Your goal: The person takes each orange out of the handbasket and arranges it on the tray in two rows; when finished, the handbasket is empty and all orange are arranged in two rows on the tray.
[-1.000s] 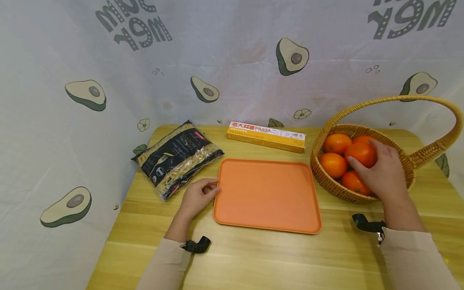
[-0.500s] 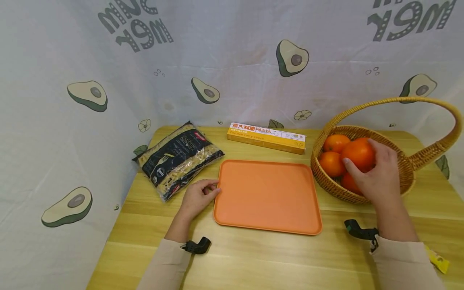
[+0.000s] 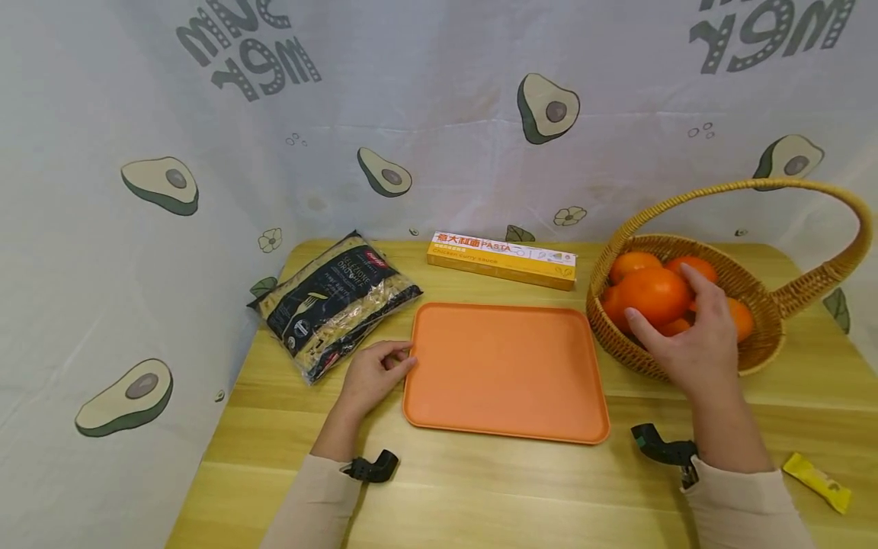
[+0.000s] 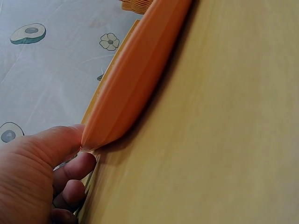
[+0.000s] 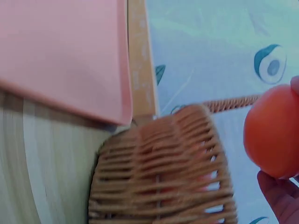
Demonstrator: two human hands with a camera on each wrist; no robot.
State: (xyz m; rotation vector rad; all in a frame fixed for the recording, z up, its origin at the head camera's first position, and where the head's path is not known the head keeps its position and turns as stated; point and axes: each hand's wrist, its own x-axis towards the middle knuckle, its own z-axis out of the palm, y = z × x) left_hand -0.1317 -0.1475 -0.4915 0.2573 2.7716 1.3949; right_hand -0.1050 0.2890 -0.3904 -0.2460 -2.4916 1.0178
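Note:
My right hand (image 3: 700,343) holds a smooth, round orange-red fruit (image 3: 655,296) between thumb and fingers, above the wicker basket (image 3: 767,352). In the right wrist view, that fruit (image 5: 273,133) hangs off the basket's side at the right edge, with only fingertips (image 5: 275,191) visible on it. Several more orange fruits (image 3: 741,319) lie inside the basket, partly hidden by the hand and the held fruit. At the left rim of the orange tray (image 3: 507,374), my left hand (image 3: 373,374) pinches the edge; the left wrist view has its thumb (image 4: 63,140) against the tray corner.
Behind the tray lies a yellow pasta box (image 3: 501,261). A dark bag of pasta (image 3: 336,305) rests at the back left. One small yellow packet (image 3: 816,482) is at the right front. The basket's tall handle (image 3: 748,184) arches up and to the right.
My right hand has lifted the fruit and drawn it left and toward me, uncovering another fruit in the basket. The yellow packet has come into full view. My left hand stays at the tray.

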